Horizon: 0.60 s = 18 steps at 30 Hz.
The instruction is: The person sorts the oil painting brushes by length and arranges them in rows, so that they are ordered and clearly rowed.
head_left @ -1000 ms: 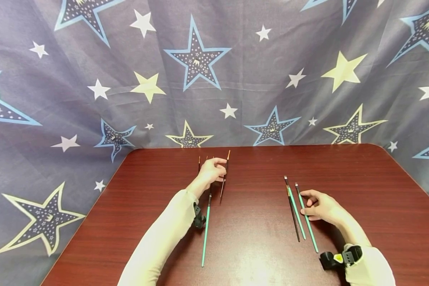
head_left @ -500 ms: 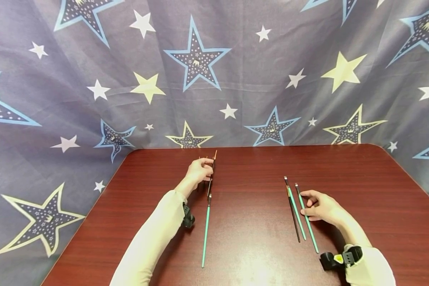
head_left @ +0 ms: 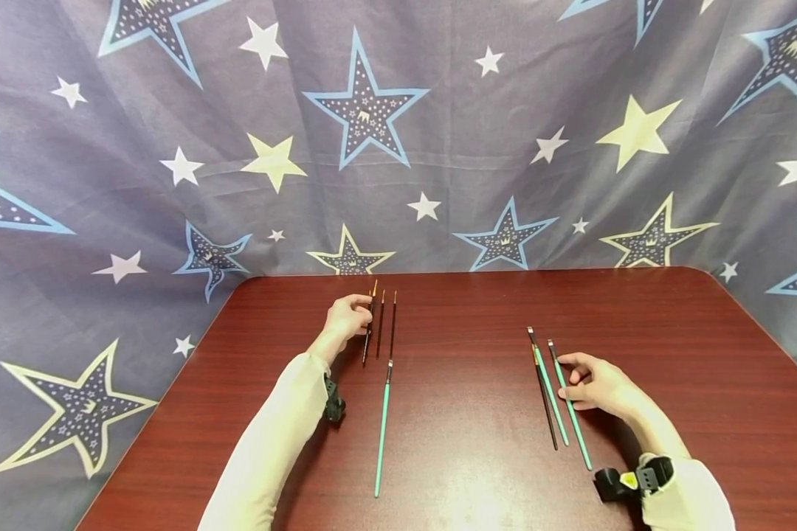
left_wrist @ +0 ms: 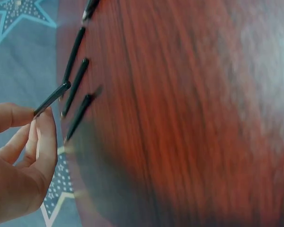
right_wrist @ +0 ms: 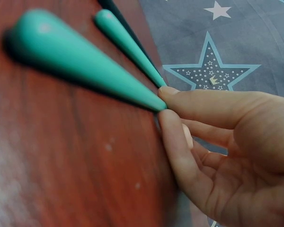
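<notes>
Left hand (head_left: 349, 317) pinches black paintbrush (left_wrist: 52, 99), far left
Right hand (head_left: 596, 383) pinches green paintbrush (head_left: 575, 422), right; arranging, seemingly, calls for gentle release.

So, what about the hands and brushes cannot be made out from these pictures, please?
Left wrist view: the tip of the held black brush, hidden behind the left hand.
Left wrist view: the handle of the lone teal brush, cut off by the top edge.
Right wrist view: the tip of the pinched teal brush, hidden behind the right hand.
Head view: lettering on any brush, too small to tell.
</notes>
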Available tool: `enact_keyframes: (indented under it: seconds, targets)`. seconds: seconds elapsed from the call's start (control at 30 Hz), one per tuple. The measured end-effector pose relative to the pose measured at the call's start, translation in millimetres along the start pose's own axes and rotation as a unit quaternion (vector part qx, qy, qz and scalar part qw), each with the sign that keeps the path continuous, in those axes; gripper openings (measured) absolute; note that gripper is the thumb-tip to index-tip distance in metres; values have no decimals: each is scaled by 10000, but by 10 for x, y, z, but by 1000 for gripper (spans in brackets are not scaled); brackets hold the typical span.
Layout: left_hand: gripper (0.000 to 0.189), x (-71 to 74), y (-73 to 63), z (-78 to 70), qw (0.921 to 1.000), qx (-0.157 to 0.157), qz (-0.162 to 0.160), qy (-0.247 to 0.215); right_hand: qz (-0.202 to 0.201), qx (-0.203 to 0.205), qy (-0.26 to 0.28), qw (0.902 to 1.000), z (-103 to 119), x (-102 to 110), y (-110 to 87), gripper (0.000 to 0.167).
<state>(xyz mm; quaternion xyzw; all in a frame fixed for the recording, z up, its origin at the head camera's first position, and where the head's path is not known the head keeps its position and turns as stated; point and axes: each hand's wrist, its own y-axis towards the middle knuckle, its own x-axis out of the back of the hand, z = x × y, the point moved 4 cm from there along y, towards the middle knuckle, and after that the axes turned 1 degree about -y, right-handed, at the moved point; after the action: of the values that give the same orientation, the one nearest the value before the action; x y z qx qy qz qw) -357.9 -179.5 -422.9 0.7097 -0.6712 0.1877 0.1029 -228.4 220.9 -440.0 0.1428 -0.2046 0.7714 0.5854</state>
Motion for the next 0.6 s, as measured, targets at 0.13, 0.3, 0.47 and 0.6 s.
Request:
enact_keyframes:
  seconds: [0.13, 0.3, 0.47, 0.6]
  targets:
    - [46, 51, 24, 31, 10000, 44, -62, 13, -20, -7, -44, 10000, -7, 4, 3, 60]
    - [44, 57, 58, 73, 9998, 168, -98, 33, -63, 27, -71, 10000, -10, 13, 0, 59]
    - [43, 74, 137, 154, 9997, 97, -228, 6, -54, -9, -55, 10000, -10, 6, -3, 59]
    - [40, 89, 178, 208, 9995, 174, -260, 26, -55, 7, -83, 10000, -10, 3, 0, 59]
